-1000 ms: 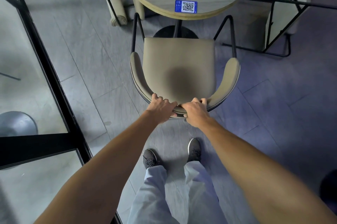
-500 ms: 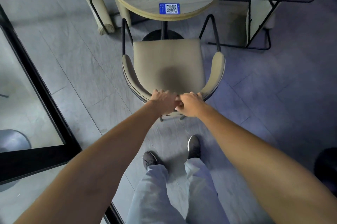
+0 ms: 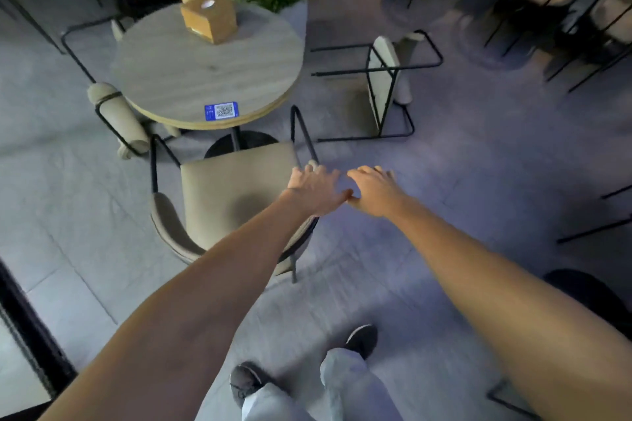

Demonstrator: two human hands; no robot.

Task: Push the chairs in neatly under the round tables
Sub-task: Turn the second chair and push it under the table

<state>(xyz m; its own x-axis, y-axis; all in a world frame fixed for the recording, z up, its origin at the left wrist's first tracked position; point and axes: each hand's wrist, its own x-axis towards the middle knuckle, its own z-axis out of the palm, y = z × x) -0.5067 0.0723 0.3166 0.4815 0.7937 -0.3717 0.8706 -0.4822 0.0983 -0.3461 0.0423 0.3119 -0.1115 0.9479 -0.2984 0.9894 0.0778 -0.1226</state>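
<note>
Both my hands are out in front, fingers spread and holding nothing. My left hand (image 3: 316,189) hovers over the right edge of the near chair (image 3: 236,196); whether it touches the armrest I can't tell through the blur. My right hand (image 3: 374,191) is off to the right of that chair, above bare floor.

That near chair sits below the round table (image 3: 208,68), its seat front just short of the table's edge and pedestal, its back curving toward me. So it isn't tucked under yet, I'd say.

The next one, as I read it, is the side chair (image 3: 384,78), up and to the right of my fingers, well apart from the table and apparently turned side-on. My right hand is the nearer one. Its seat needs swinging to face left toward the table before any push.
</note>
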